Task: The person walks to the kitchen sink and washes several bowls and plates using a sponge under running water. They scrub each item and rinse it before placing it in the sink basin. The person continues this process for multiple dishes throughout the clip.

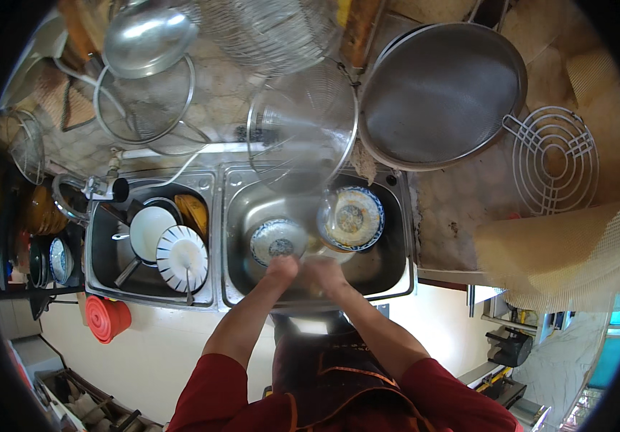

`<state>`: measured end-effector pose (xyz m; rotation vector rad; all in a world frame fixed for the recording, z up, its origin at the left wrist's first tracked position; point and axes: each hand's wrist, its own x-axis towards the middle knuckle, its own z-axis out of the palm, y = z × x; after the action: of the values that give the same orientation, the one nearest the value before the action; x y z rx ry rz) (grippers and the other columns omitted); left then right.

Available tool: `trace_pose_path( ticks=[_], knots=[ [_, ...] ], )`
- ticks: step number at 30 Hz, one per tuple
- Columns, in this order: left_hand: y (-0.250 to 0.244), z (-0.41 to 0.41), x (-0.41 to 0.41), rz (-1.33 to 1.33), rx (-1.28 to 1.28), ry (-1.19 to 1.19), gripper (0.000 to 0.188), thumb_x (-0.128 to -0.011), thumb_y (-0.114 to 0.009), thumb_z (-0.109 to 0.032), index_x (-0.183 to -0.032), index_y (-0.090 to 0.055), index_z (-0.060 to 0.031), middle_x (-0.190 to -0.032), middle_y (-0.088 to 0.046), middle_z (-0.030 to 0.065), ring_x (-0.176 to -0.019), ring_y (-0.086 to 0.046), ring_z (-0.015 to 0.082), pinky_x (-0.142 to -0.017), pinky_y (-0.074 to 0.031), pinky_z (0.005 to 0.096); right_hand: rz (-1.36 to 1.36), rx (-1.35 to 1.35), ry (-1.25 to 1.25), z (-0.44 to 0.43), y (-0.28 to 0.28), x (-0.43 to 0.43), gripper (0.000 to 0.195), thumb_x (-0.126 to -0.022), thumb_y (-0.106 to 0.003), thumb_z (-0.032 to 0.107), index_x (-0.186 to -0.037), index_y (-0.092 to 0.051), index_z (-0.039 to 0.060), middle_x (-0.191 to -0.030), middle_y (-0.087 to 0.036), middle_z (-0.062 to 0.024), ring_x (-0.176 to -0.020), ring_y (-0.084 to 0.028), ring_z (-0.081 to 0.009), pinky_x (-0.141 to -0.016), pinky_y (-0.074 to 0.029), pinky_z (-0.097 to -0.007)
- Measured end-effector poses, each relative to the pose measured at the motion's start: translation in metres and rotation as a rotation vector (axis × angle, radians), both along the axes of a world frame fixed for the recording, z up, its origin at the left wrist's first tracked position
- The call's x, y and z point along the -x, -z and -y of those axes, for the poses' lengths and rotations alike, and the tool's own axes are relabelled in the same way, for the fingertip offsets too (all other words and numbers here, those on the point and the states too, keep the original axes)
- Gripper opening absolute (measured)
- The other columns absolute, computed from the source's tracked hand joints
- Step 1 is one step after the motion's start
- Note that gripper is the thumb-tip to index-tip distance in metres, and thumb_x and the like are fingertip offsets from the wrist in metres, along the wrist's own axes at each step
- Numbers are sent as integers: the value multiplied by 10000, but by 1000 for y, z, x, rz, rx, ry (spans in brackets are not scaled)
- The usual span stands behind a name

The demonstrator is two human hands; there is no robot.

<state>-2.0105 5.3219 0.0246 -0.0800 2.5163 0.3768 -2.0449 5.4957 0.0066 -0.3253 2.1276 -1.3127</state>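
Note:
My left hand (283,268) is at the near rim of a blue-and-white patterned bowl (261,240), which it seems to hold over the right basin of a double stainless-steel sink (219,216). Motion blurs my right hand (323,274), close beside the left; whether anything is in it cannot be told. Beyond it, to the right, a patterned dish with a blue rim (377,208) rests on other dishes in the same basin.
The left basin holds a white bowl (150,229), a striped plate (180,254) and a yellow-brown item (192,213). A faucet (94,188) stands at its left. Wire strainers (145,108) and a large round sieve (442,97) hang behind the sink. A red lidded bucket (107,318) is below left.

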Motion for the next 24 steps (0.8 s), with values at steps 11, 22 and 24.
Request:
trace_pose_path(
  ticks=[11,22,24],
  knots=[
    [-49,-20,89,-664,-352,-621,192,-845,-595,-134,-992,-615,-12,-959,-635,232,-954,-614,435,-826,-500,495,-289,-269,428,-142,-127,45,200,-869,-638,148,-998,-727,24,-903,-731,-172,-842,-720,-246,-747,-538,-324],
    [-56,-82,127,-433,-151,-764,405,-773,-656,-70,-1142,-521,26,-1077,-638,242,-931,-654,428,-808,-539,503,-147,-93,443,-157,-144,35,283,-888,-669,188,-1066,-701,-30,-703,-657,-63,-559,-563,-100,-526,-460,-275],
    [-47,-83,120,-590,-2,-704,267,-831,-633,-190,-1059,-642,-51,-905,-711,197,-872,-702,390,-766,-564,471,-123,-60,467,-157,-150,32,290,-895,-667,195,-1069,-699,-35,-704,-653,-55,-556,-557,-93,-523,-459,-268]
  ],
)
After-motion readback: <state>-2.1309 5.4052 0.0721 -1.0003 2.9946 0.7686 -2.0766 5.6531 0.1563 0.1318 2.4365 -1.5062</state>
